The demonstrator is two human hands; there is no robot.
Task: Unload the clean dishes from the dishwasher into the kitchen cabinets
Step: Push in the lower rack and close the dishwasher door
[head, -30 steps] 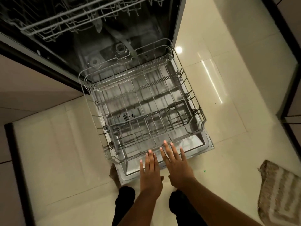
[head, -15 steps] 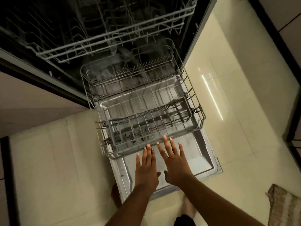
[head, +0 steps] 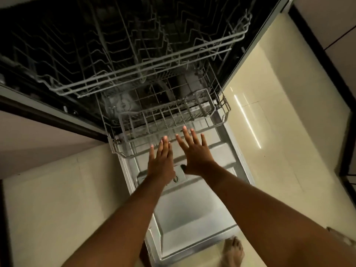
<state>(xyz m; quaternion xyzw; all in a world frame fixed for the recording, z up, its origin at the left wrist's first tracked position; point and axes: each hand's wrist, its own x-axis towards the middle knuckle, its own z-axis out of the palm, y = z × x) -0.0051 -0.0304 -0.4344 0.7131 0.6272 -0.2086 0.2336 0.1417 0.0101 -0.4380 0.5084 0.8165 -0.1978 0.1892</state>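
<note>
The lower rack point(head: 165, 122) is touched at its front rim by the left hand point(head: 160, 162) and right hand point(head: 196, 153), both grips flat, fingers straight.

hands: 2, left hand point(head: 161, 160) and right hand point(head: 194, 151) | wire racks: 2, upper rack point(head: 146, 72) far, lower rack point(head: 169, 116) near | dishwasher door point(head: 188, 214): 1, near | bare foot point(head: 232, 249): 1, near right | dishes in racks: 0

I see two bare forearms, no sleeves. Left hand point(head: 161, 164) and right hand point(head: 195, 153): short pale nails, no rings. One bare foot point(head: 233, 251), unshod.
</note>
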